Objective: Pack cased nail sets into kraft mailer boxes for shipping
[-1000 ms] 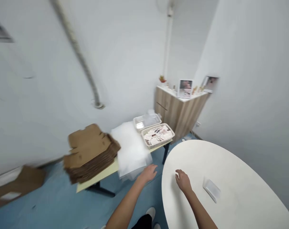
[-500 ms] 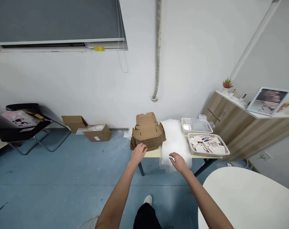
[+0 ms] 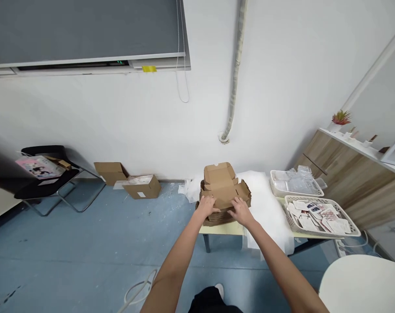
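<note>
A stack of flat brown cardboard box blanks (image 3: 224,188) lies on the left end of a low yellow table (image 3: 222,228). My left hand (image 3: 206,205) rests on the near left edge of the stack, fingers curled over the top blank. My right hand (image 3: 240,210) lies on the near right part of the same stack, fingers spread and bent on the cardboard. Both forearms reach forward from the bottom of the view.
White foam sheets (image 3: 266,204) lie right of the stack. Further right stand a clear tray (image 3: 295,183) and a white basket of small packets (image 3: 321,214). A round white table (image 3: 363,282), a wooden cabinet (image 3: 350,174), a black chair (image 3: 47,174) and floor boxes (image 3: 142,187) surround.
The view swung left from the round white table toward the low table. Both hands moved forward from the round table's edge onto the cardboard stack.
</note>
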A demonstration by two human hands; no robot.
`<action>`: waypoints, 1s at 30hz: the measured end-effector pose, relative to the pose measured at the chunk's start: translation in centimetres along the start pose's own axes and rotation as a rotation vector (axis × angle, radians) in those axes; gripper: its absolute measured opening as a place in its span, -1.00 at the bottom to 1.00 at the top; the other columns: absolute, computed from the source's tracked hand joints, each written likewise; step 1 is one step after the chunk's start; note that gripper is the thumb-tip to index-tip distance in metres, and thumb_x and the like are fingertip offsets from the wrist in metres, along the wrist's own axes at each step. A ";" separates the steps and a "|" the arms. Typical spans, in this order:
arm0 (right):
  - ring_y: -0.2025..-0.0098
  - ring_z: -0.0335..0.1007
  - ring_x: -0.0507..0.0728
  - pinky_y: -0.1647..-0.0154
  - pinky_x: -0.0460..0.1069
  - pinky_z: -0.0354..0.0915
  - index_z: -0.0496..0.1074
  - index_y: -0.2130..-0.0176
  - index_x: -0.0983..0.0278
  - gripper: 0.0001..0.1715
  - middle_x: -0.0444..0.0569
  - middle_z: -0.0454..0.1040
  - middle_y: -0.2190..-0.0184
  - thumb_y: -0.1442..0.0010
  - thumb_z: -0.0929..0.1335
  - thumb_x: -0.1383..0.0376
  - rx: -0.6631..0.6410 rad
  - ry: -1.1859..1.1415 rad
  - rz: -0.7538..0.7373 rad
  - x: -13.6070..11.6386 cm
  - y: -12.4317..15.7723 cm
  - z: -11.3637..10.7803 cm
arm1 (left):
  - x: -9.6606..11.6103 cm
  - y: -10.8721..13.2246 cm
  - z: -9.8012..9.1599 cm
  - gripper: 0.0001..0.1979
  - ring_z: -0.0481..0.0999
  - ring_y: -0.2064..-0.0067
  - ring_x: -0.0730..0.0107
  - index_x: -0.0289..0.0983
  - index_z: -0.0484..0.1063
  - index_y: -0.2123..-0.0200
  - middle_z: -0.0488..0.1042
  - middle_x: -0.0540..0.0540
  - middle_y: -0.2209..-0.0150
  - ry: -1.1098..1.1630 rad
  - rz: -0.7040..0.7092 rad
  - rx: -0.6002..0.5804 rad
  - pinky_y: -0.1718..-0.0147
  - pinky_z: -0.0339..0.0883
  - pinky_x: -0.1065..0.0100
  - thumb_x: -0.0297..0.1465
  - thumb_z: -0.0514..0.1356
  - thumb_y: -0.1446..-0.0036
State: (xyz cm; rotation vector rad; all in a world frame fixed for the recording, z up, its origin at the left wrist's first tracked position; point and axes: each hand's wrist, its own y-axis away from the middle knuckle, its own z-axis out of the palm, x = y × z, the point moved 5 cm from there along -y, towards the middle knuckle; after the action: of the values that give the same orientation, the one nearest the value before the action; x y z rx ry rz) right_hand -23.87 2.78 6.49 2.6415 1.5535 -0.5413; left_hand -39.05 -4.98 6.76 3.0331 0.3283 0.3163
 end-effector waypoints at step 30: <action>-0.01 0.34 0.13 -0.16 0.07 0.15 0.34 0.10 0.29 -0.71 0.09 0.47 0.06 -0.30 0.14 0.50 0.367 0.391 -0.172 -0.7 -0.4 -7.5 | 4.1 1.0 -5.9 -0.60 0.51 0.00 0.19 -0.25 0.43 -0.03 0.54 -0.16 0.01 -0.026 0.356 0.548 -0.18 0.16 0.02 -0.57 -0.05 -0.22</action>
State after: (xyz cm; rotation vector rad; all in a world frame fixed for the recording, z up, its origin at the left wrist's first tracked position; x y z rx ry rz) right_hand -22.38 3.85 13.84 3.0494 1.9695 -0.3582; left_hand -36.12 -4.77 13.39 3.6297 -0.1672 0.2355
